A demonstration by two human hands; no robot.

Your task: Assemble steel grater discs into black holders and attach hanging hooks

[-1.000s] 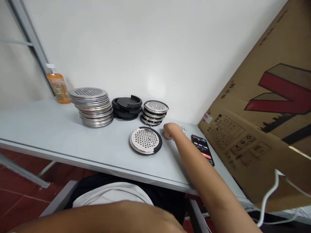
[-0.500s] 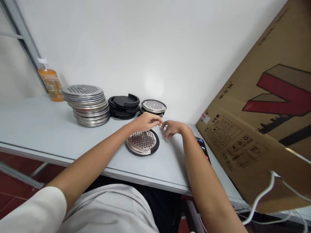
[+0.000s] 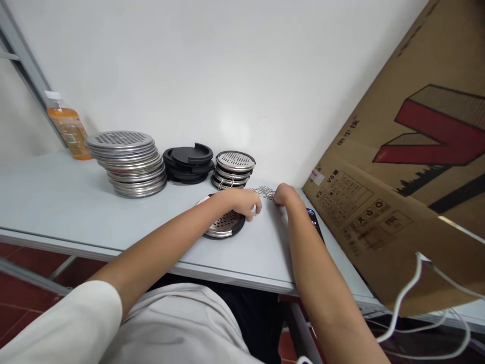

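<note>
A perforated steel disc in a black ring (image 3: 223,226) lies flat on the pale table (image 3: 76,202). My left hand (image 3: 242,202) rests over the disc's far right edge, fingers curled down; whether it pinches something is hidden. My right hand (image 3: 285,195) sits just to the right, fingertips at a small heap of thin wire clips (image 3: 264,191) by the wall. Behind the disc stands a short stack of finished ringed discs (image 3: 234,168).
A tall stack of plain steel discs (image 3: 127,162) and a pile of black rings (image 3: 188,161) line the wall. An orange bottle (image 3: 68,129) stands at far left. A phone (image 3: 314,222) lies beside a leaning cardboard box (image 3: 409,167). White cables (image 3: 409,298) hang at right.
My left arm came up from my lap and its hand settled on the single disc. My right hand moved back to the wire clips near the wall.
</note>
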